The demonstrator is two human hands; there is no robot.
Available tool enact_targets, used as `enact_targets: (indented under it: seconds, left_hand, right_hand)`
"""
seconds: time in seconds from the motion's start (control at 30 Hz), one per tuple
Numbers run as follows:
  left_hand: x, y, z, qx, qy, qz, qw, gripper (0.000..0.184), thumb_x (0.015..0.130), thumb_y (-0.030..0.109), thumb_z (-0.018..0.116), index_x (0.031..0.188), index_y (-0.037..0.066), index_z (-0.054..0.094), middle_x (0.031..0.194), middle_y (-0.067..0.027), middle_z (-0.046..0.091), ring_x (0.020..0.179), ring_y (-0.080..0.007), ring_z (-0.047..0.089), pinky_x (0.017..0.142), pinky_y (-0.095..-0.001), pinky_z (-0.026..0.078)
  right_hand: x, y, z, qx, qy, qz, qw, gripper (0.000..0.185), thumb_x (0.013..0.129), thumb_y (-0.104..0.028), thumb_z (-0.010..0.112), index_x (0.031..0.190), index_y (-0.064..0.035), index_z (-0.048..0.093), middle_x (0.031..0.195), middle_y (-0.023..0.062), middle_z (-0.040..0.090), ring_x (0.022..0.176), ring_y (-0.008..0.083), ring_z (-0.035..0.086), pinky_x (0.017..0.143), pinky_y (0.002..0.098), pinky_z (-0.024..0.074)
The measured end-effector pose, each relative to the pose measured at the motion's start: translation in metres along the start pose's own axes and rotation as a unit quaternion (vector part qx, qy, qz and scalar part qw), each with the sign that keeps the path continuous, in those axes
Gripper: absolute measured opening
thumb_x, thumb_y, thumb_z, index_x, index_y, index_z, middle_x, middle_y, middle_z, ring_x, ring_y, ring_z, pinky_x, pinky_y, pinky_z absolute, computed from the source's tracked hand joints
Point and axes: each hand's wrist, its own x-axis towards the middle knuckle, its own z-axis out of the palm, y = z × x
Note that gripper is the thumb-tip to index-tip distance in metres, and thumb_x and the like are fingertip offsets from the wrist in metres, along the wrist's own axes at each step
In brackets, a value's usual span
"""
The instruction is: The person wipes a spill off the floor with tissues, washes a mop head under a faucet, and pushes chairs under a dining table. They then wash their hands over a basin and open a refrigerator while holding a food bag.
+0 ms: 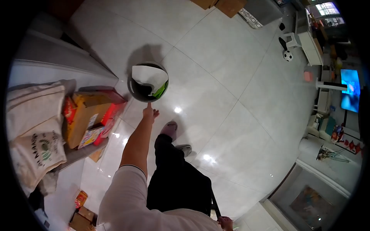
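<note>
A round dark bin [133, 90] is ahead of me, with a white sheet-like piece [148, 74], a bright green wrapper [160, 91] and something black inside. My left hand [150, 111] reaches out to its near rim. One finger points straight at the rim and the others are spread apart; whether the fingertip touches it I cannot tell. Low in the view, my right hand [225, 222] is closed around a thin dark stick [216, 202]. Its far end is hidden behind my body and dark trousers.
To the left, a shelf holds a printed cloth bag [42, 146] and a yellow-brown cardboard box [83, 119]. Pale floor tiles [216, 96] spread ahead. A football [288, 56], a white stool [293, 40] and a lit television [350, 90] are on the right.
</note>
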Motion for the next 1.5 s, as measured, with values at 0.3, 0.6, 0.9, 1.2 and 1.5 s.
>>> enact_targets:
  seconds: [0.3,0.6,0.9,1.2,1.5]
  left_hand:
    - [0.026,-0.014,-0.047,-0.127,0.030,0.072,0.989,0.027,0.094,0.009,0.050,0.118,-0.003,0.052,0.114,-0.0194,0.059,0.094,-0.0357,0.064,0.072,-0.0486,0.060]
    - [-0.004,-0.151,-0.302,-0.282,0.011,0.022,0.959,0.033,0.092,0.007,0.054,0.123,-0.004,0.052,0.122,-0.0190,0.057,0.113,-0.0360,0.056,0.093,-0.0527,0.051]
    - [0.025,-0.146,-0.368,-0.323,0.135,-0.100,0.931,0.060,0.081,0.042,0.070,0.132,0.017,0.048,0.134,-0.0041,0.042,0.117,-0.0283,0.044,0.093,-0.0504,0.043]
    - [-0.270,-0.061,0.012,0.241,-0.236,-0.041,0.941,0.051,0.082,0.005,0.065,0.126,0.016,0.043,0.117,-0.0080,0.048,0.103,-0.0220,0.051,0.074,-0.0376,0.052]
    - [-0.566,-0.201,0.226,0.582,-0.509,0.006,0.635,0.046,0.083,0.008,0.063,0.124,0.015,0.043,0.112,-0.0078,0.048,0.099,-0.0218,0.051,0.071,-0.0374,0.052]
  right_hand:
    - [0.047,-0.079,-0.027,0.109,-0.022,0.075,0.991,0.024,0.088,-0.014,0.067,0.102,0.0040,0.063,0.090,0.0126,0.070,0.081,0.0216,0.069,0.069,0.0313,0.0566]
    - [0.087,-0.151,-0.056,0.071,-0.012,0.012,0.997,0.027,0.092,-0.015,0.062,0.110,0.0043,0.058,0.096,0.0151,0.068,0.087,0.0255,0.069,0.072,0.0373,0.0568]
    - [0.104,-0.142,-0.038,-0.046,-0.040,-0.043,0.997,0.036,0.088,-0.032,0.067,0.105,-0.0006,0.068,0.095,0.0088,0.071,0.086,0.0171,0.068,0.075,0.0299,0.0545]
    - [0.024,-0.097,-0.077,0.118,0.009,-0.124,0.985,0.048,0.085,-0.046,0.064,0.106,-0.0024,0.070,0.094,0.0122,0.072,0.087,0.0207,0.069,0.079,0.0338,0.0541]
    - [0.001,0.054,0.030,0.330,0.119,0.075,0.933,0.046,0.081,-0.046,0.067,0.092,-0.0016,0.073,0.076,0.0115,0.070,0.071,0.0215,0.068,0.066,0.0353,0.0549]
